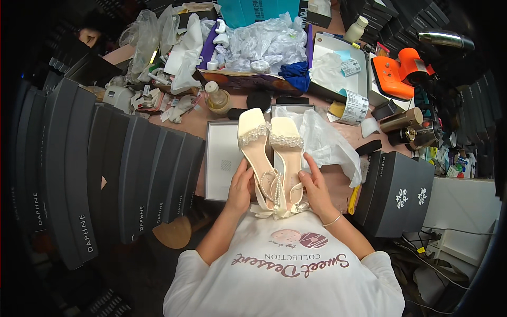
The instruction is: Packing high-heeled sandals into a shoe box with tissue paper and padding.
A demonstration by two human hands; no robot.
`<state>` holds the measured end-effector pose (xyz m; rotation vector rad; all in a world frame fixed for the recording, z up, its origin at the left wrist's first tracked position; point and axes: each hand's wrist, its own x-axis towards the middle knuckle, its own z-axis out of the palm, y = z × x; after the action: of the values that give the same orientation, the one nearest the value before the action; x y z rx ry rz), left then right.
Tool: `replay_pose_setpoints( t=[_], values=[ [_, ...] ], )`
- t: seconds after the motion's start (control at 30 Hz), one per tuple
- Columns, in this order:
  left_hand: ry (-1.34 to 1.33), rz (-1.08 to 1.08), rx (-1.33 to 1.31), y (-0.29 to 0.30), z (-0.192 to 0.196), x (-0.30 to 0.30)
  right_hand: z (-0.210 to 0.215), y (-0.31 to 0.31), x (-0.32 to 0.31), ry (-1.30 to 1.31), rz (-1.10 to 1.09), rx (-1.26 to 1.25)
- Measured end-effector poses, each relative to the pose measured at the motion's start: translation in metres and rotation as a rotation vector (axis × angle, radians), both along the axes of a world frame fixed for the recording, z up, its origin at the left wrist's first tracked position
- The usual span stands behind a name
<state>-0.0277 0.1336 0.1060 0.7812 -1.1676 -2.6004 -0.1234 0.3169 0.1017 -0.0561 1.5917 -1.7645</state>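
Note:
A pair of cream sandals with beaded toe straps and pearl ankle straps is held up side by side, toes pointing away from me. My left hand point(241, 186) grips the left sandal point(257, 153) along its outer edge. On the other side, my right hand point(316, 185) holds the right sandal point(288, 153), fingers along its outer edge. The heels are near my white shirt. Behind the sandals lies an open pale shoe box part point(221, 158), partly covered by them. White tissue paper point(327, 140) spreads out to the right of the shoes.
Tall rows of dark shoe boxes point(111, 174) stand at the left. Two dark boxes point(393, 193) sit at the right. At the back are a purple-edged box point(237, 80) of crumpled plastic, a bottle point(216, 98), a label roll point(355, 105) and an orange tape dispenser point(393, 74).

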Motion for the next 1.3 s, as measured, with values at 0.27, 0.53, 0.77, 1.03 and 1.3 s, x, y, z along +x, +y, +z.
replay_pose_setpoints(
  t=[0.27, 0.53, 0.77, 1.03, 1.3],
  values=[
    [-0.098, 0.076, 0.141, -0.009, -0.006, 0.002, -0.03, 0.014, -0.025, 0.969, 0.295, 0.61],
    [-0.14, 0.069, 0.059, 0.011, 0.0, 0.001, 0.034, -0.028, 0.006, 0.831, 0.492, 0.091],
    [-0.12, -0.071, 0.345, 0.002, -0.015, 0.002, 0.026, 0.001, -0.001, -0.02, 0.399, -0.13],
    [-0.183, -0.08, 0.294, 0.009, 0.001, 0.006, 0.007, 0.02, -0.011, -0.072, 0.331, -0.216],
    [-0.177, -0.068, 0.232, 0.013, 0.012, 0.004, 0.006, 0.018, -0.017, -0.13, 0.358, -0.241]
  ],
)
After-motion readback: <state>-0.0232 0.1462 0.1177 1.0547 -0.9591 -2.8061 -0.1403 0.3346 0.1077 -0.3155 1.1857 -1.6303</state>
